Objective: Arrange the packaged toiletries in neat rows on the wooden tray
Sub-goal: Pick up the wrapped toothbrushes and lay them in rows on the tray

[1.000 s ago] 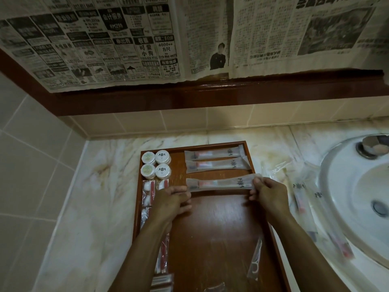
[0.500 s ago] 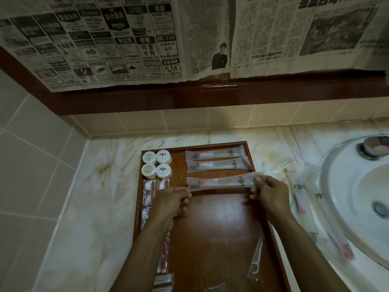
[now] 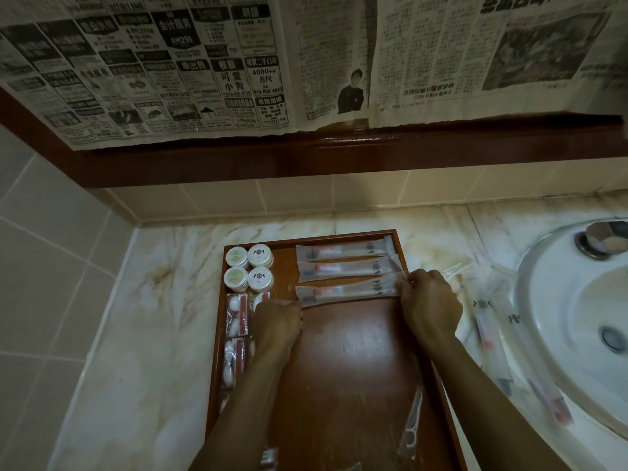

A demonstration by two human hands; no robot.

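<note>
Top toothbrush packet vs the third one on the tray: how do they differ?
The top packet lies free against the tray's far rim; the third packet is pinched at both ends, by the left hand and the right hand. The top packet lies nearly level with the rim; the third packet tilts, its right end higher. Both are long translucent sleeves with a dark logo near the right end.

Jars (image 3: 248, 272) left of packets (image 3: 346, 268) on tray (image 3: 353, 362)

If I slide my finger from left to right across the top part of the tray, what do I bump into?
Four round white tubs → three long toothbrush packets, the nearest held by both hands → tray rim → marble counter → sink.
</note>
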